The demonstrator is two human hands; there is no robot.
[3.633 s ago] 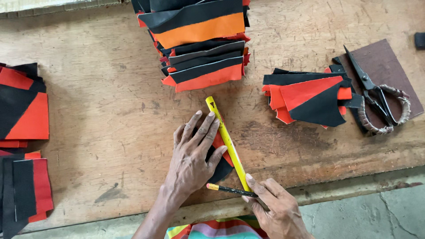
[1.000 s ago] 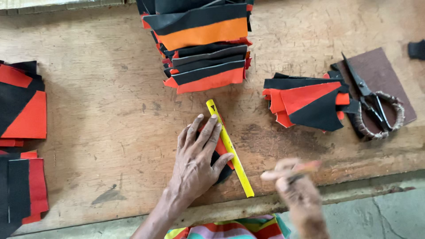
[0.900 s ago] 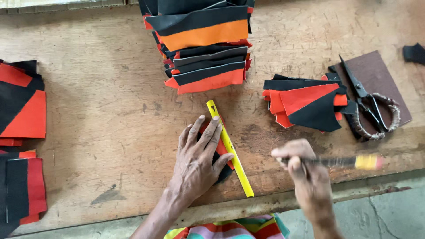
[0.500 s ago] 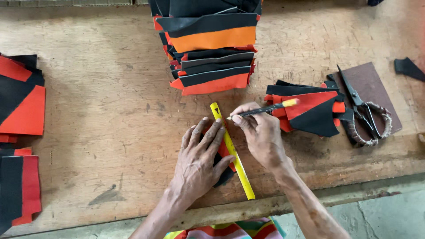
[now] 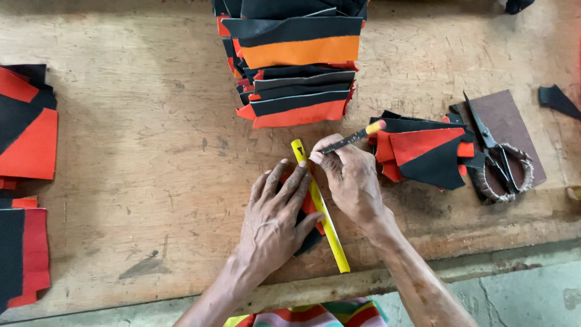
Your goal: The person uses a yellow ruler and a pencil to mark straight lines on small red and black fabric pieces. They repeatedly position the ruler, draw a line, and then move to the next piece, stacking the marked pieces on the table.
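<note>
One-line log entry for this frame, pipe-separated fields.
left hand: flat on yellow ruler and fabric piece | right hand: holds pencil, tip at ruler's top end | scissors: idle on brown board

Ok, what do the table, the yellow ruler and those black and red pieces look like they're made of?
Table: bare wood, matte and worn; grain, scratches and stains show.
Yellow ruler: probably plastic; smooth, evenly coloured, thin and straight, though painted metal is possible.
Black and red pieces: flexible sheet, perhaps fabric or synthetic leather; flat cut edges, stacked limp, slight sheen.
</note>
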